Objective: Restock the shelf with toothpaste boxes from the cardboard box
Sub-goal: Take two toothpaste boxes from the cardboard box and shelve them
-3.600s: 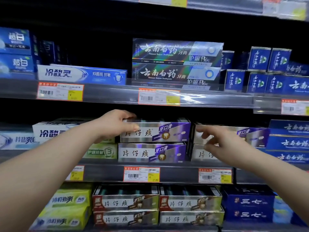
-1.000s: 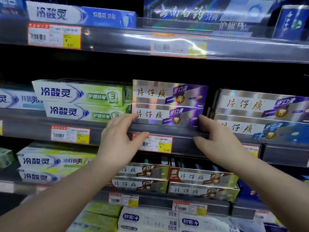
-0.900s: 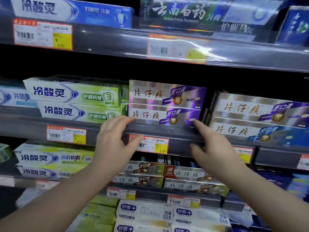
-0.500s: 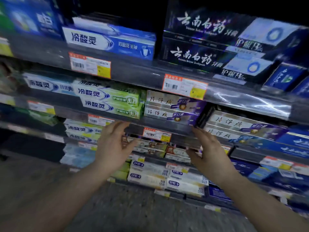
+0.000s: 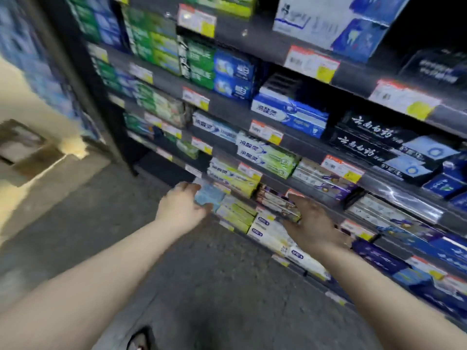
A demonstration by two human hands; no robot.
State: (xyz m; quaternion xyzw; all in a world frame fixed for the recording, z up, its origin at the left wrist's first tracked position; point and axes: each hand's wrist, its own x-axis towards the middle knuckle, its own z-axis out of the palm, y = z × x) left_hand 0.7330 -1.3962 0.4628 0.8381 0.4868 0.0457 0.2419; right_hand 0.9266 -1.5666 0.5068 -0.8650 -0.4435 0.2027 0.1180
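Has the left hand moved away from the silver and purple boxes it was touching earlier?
Yes. The left hand now sits lower and left of the silver and purple boxes.

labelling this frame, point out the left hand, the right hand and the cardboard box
left hand (image 5: 180, 207), head view, back of the hand
right hand (image 5: 312, 221), head view, back of the hand
cardboard box (image 5: 38, 160), head view, blurred open flap at far left

Most print around me is smeared by blur. I can read 云南白药 in pale brush script on two stacked black toothpaste boxes (image 5: 374, 145), and 冷酸灵 on the green-and-white boxes (image 5: 265, 155) and on a blue box (image 5: 290, 114). The price tags (image 5: 312, 63) are unreadable, as is everything else.
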